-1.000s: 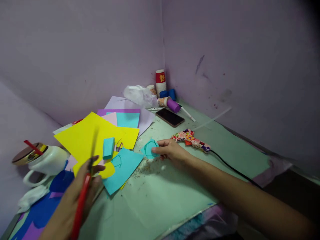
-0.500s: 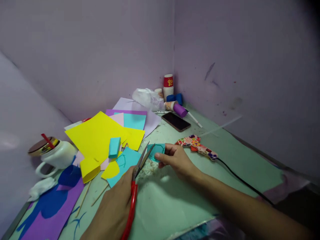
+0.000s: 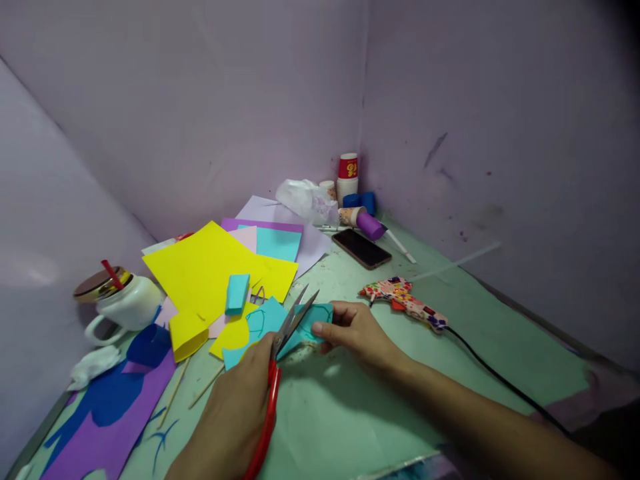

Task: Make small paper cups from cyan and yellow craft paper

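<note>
My left hand (image 3: 235, 417) grips red-handled scissors (image 3: 280, 363), their blades parted and pointing up and to the right. My right hand (image 3: 357, 330) pinches a small turquoise paper piece (image 3: 315, 320) with a drawn outline, held just above the pale green table (image 3: 380, 407). The blade tips reach the left edge of that piece. A larger turquoise sheet (image 3: 260, 327) with pen marks lies under the blades.
Yellow sheets (image 3: 210, 270), a turquoise block (image 3: 237, 293), purple and blue paper (image 3: 107, 413) and wooden sticks (image 3: 173, 400) lie at the left. A white lidded mug (image 3: 120, 303), a phone (image 3: 361, 248), a patterned glue gun (image 3: 403, 297) with black cord, and cups (image 3: 347, 175) stand near the walls.
My left hand has brought the scissors from the lower left up to the turquoise piece. My right hand has lifted that piece off the table and drawn it nearer.
</note>
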